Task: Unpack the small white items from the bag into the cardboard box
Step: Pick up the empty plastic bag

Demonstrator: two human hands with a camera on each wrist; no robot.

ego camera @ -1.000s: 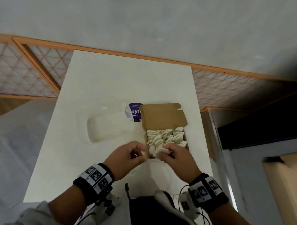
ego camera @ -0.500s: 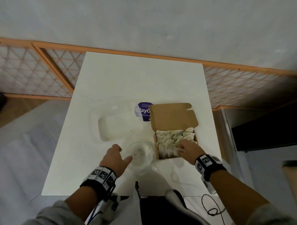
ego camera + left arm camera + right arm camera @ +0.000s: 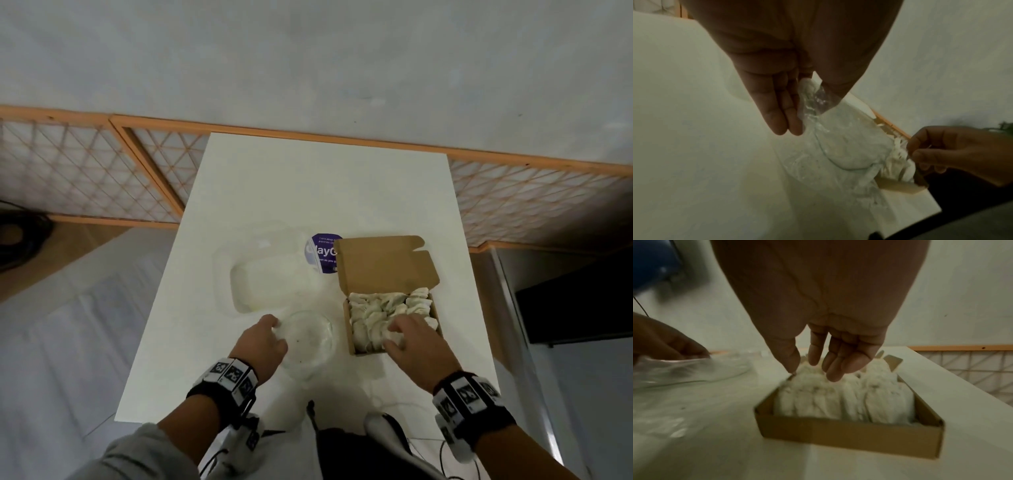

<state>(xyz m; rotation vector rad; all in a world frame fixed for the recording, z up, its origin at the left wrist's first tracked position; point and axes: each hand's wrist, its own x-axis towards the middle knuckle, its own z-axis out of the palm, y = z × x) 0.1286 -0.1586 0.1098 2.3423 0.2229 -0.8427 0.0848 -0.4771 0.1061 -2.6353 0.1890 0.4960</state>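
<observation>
On the white table [image 3: 325, 192] stands an open cardboard box [image 3: 349, 329], its lid flap folded back. Small white items [image 3: 380, 308] fill it in packed rows. My right hand [image 3: 397, 337] hovers over the box's near end, fingers straight and relaxed, their tips touching the items [image 3: 838, 399]; it holds nothing [image 3: 813, 371]. Left of the box lies the clear plastic bag [image 3: 308, 339], which looks flat and empty apart from crumbs. My left hand [image 3: 275, 330] pinches the bag's left edge [image 3: 812, 99] between thumb and fingers [image 3: 785, 116].
A clear plastic tray [image 3: 270, 274] and a round purple label [image 3: 322, 253] lie behind the bag. Wooden lattice rails [image 3: 102, 178] run behind and beside the table. Cables [image 3: 394, 404] hang at the near table edge by my body.
Both hands were together at the box's front with a white item. The right hand laid it in the box and rests there; the left moved left and took the bag's edge.
</observation>
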